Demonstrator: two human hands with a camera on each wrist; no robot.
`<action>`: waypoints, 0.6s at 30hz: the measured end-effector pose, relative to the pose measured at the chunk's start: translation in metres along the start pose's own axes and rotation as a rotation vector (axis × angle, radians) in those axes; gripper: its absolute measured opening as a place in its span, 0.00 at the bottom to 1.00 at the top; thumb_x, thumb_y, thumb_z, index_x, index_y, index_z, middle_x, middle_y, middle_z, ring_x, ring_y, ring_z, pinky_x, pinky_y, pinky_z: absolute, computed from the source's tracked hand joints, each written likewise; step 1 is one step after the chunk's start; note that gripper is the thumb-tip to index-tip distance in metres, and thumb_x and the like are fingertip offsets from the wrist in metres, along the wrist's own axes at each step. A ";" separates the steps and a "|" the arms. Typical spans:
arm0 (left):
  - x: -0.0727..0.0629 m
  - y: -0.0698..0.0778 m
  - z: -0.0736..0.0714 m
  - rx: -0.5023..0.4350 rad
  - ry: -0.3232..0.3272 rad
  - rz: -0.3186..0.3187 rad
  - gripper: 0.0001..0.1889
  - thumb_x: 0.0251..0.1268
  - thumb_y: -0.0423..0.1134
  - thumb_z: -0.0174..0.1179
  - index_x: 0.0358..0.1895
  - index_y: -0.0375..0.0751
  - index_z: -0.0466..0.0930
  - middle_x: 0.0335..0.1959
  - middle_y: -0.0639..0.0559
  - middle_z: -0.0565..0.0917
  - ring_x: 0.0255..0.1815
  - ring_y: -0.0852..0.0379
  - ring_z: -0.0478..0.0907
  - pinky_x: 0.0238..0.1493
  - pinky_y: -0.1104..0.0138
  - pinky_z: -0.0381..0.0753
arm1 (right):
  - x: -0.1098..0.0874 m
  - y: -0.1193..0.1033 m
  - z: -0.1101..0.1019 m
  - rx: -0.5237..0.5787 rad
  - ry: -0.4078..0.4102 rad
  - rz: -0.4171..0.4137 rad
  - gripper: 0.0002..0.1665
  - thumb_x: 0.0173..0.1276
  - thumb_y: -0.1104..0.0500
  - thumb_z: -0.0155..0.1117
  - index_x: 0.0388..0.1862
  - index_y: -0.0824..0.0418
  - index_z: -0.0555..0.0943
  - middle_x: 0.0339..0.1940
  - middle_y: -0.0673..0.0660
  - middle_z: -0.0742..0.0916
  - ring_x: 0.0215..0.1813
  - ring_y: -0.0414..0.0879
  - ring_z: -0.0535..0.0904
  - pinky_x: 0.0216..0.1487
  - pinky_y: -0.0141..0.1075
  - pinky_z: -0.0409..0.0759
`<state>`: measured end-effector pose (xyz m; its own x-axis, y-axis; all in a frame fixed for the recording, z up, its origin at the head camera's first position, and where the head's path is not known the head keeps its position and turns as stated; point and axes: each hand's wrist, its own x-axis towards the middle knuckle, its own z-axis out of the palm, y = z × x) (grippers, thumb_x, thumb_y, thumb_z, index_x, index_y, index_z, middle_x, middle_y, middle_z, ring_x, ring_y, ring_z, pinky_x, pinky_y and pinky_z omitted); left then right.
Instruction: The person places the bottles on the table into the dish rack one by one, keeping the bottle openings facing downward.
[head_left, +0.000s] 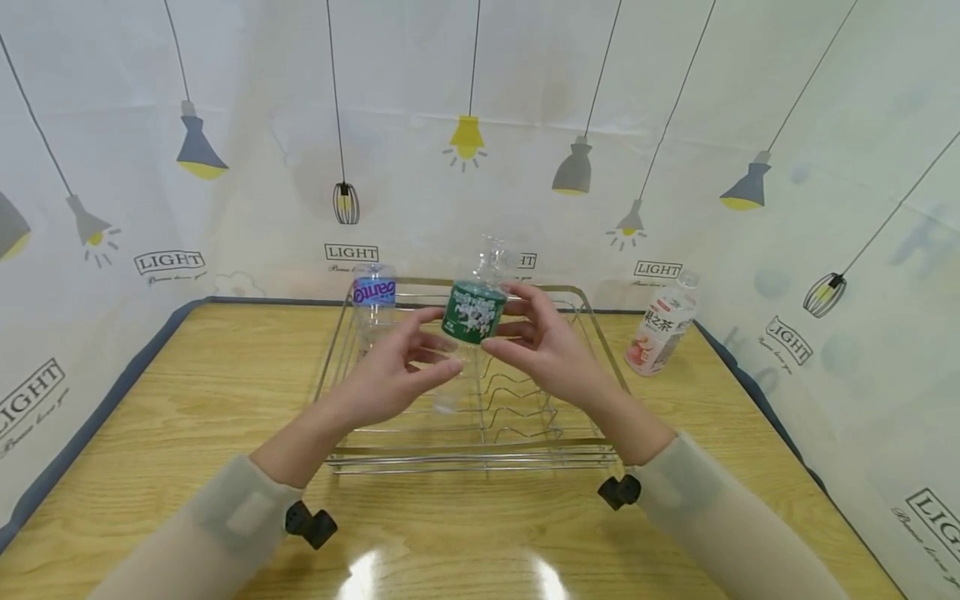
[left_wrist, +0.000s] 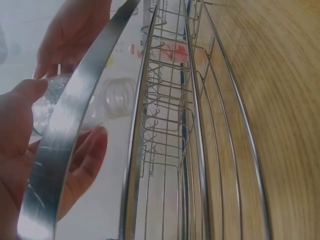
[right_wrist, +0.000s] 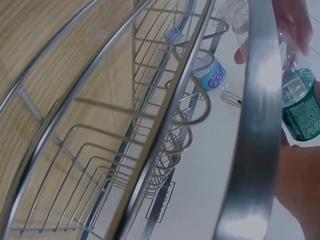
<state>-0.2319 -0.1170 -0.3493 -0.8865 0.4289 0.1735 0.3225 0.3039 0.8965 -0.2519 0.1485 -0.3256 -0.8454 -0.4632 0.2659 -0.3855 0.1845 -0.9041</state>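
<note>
A clear plastic bottle with a green label (head_left: 474, 312) is held neck down above a wire dish rack (head_left: 472, 451). My right hand (head_left: 553, 343) grips it from the right, its thumb at the label's edge and its fingers round the far side. From the left, my left hand (head_left: 390, 367) curls about the bottle, index fingertip at the label and thumb over the clear part below. In the left wrist view the bottle's ridged neck (left_wrist: 119, 97) shows. A second clear bottle with a blue and purple label (head_left: 374, 292) stands upside down at the rack's back left.
A white bottle with peach pictures (head_left: 662, 325) stands on the wooden table (head_left: 210, 400) to the right of the rack. Wavy wire dividers (head_left: 517, 408) fill the rack's right half. Behind the table hangs a white curtain printed with lamps (head_left: 420, 75).
</note>
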 end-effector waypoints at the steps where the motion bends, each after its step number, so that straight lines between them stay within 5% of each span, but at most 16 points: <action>1: 0.000 0.001 0.000 -0.003 -0.002 -0.001 0.40 0.81 0.49 0.67 0.87 0.53 0.57 0.71 0.39 0.81 0.65 0.41 0.86 0.62 0.48 0.90 | 0.001 0.000 0.002 0.004 0.003 0.002 0.48 0.79 0.62 0.72 0.88 0.53 0.57 0.73 0.63 0.79 0.69 0.59 0.84 0.66 0.41 0.88; 8: 0.001 0.003 0.003 -0.081 -0.032 -0.051 0.41 0.80 0.48 0.69 0.87 0.54 0.56 0.73 0.37 0.75 0.63 0.38 0.87 0.54 0.54 0.94 | 0.003 0.000 0.008 0.031 -0.005 0.028 0.50 0.78 0.63 0.73 0.88 0.48 0.55 0.74 0.64 0.76 0.67 0.59 0.84 0.62 0.40 0.89; 18: -0.001 0.004 0.003 -0.008 -0.017 -0.021 0.39 0.79 0.49 0.70 0.85 0.56 0.60 0.70 0.43 0.79 0.64 0.42 0.87 0.64 0.50 0.90 | 0.005 0.001 0.012 0.023 -0.018 0.040 0.49 0.78 0.62 0.73 0.88 0.47 0.56 0.74 0.64 0.76 0.69 0.61 0.83 0.61 0.46 0.89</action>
<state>-0.2285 -0.1142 -0.3470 -0.8874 0.4367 0.1476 0.3010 0.3064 0.9030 -0.2518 0.1365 -0.3292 -0.8531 -0.4713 0.2239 -0.3429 0.1829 -0.9214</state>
